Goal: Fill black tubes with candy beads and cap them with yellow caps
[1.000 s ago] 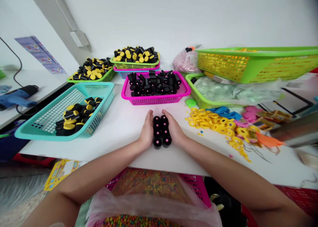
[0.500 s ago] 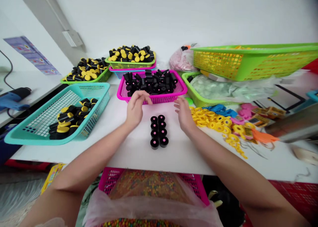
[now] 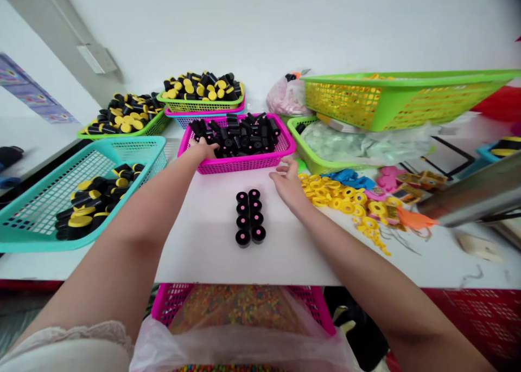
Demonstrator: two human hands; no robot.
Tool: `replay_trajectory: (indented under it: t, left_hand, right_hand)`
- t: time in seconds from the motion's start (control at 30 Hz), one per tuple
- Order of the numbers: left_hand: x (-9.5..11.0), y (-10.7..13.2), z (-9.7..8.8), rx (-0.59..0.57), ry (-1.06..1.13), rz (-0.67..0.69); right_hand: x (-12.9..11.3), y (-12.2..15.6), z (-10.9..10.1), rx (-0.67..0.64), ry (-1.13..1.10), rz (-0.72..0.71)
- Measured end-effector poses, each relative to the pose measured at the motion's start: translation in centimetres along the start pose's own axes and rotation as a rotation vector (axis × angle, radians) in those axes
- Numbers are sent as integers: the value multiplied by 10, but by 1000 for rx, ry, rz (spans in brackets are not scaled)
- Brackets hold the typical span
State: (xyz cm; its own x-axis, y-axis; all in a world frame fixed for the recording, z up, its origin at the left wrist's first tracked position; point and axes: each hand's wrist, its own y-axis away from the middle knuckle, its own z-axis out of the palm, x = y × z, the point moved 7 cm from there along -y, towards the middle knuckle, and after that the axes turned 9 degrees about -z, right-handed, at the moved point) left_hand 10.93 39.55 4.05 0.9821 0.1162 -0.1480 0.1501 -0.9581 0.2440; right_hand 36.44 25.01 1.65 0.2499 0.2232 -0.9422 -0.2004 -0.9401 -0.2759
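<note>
My left hand [image 3: 202, 149] reaches over the near left rim of a magenta plastic basket [image 3: 240, 166], its fingers down among loose black cylinders [image 3: 244, 139]. Whether it holds one is hidden. My right hand [image 3: 287, 185] rests open on the white table [image 3: 211, 252], empty, just right of a double row of black cylinders [image 3: 248, 215]. These several cylinders stand upright in two touching columns, each with a pink dot on top.
Behind the magenta basket are stacked baskets of black-and-yellow cylinders [image 3: 203, 98]. A teal basket [image 3: 122, 147] sits left, a lime basket [image 3: 407, 98] right, beside scattered yellow rings [image 3: 334, 196]. Below the table edge, a pink basket [image 3: 175, 301] holds coloured beads.
Both hands have let go of the double row and spread apart. My left hand has moved forward into the magenta basket. The view has swung slightly, shifting the scene left.
</note>
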Motion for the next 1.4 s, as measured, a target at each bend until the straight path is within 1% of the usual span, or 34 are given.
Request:
replay_trajectory:
  t: [0.1,0.13,0.23,0.33,0.4,0.47,0.5,0.57,0.6,0.63,0.67,0.7,0.73,0.77,0.8,0.83,0.87,0.9,0.93,1.0,1.03,1.1,1.17,1.23,1.3,1.4]
  left_hand:
    - [-2,-6,-2,-4,89,-94]
    - [-1,-7,-3,5,124,-103]
    - [0,-5,-6,74,231,-57]
    - [-2,4,-14,199,332,32]
    - [-5,12,-25,296,400,91]
    - [-9,25,-41,387,453,140]
    - [-10,34,-49,433,484,163]
    - [-8,60,-66,510,621,241]
    - [-2,77,-72,509,715,313]
    - [7,96,-75,482,817,414]
    - [20,116,-74,397,889,541]
    - [36,138,-71,297,910,682]
    - [52,160,-66,210,908,815]
    - [64,178,-62,154,914,913]
    - [73,193,-57,102,916,992]
    - [80,203,-53,59,933,1040]
    - [83,207,-50,22,967,1060]
    - [83,207,-49,-3,1014,1062]
    - [80,204,-50,-5,1071,1052]
    - [67,194,-55,65,1138,1017]
    - [61,189,-57,123,1108,1003]
    - [50,180,-56,223,919,972]
    - [42,171,-46,255,700,917]
    - [34,163,-33,261,596,851]
    - [27,160,-20,283,588,809]
    - [22,160,-3,345,686,805]
  right_hand:
    - [0,2,4,-57,34,1]
    - [0,2,6,-74,43,-4]
    - [0,1,9,-114,37,-37]
    - [3,-2,10,-128,6,-59]
    - [6,-4,8,-124,5,-62]
    - [5,-5,7,-118,17,-66]
    - [3,-5,6,-108,21,-83]
    - [-9,-2,6,-100,3,-163]
    - [-17,0,8,-111,-28,-214]
    - [-24,2,10,-137,-72,-260]
    - [-31,5,14,-176,-127,-290]
    - [-35,9,18,-229,-189,-301]
    - [-38,12,23,-285,-251,-294]
    - [-39,14,28,-340,-308,-276]
    - [-39,16,31,-391,-355,-253]
    - [-37,18,34,-436,-391,-229]
    - [-36,18,36,-465,-420,-210]
    - [-34,18,35,-480,-438,-195]
    - [-32,17,34,-482,-448,-186]
    - [-29,12,30,-457,-454,-186]
    - [-27,9,27,-435,-446,-192]
    - [-23,2,22,-373,-377,-209]
    - [-15,-4,17,-322,-238,-216]
    - [-8,-8,15,-299,-91,-226]
    - [-6,-10,14,-304,19,-281]
    - [-11,-9,17,-343,181,-475]
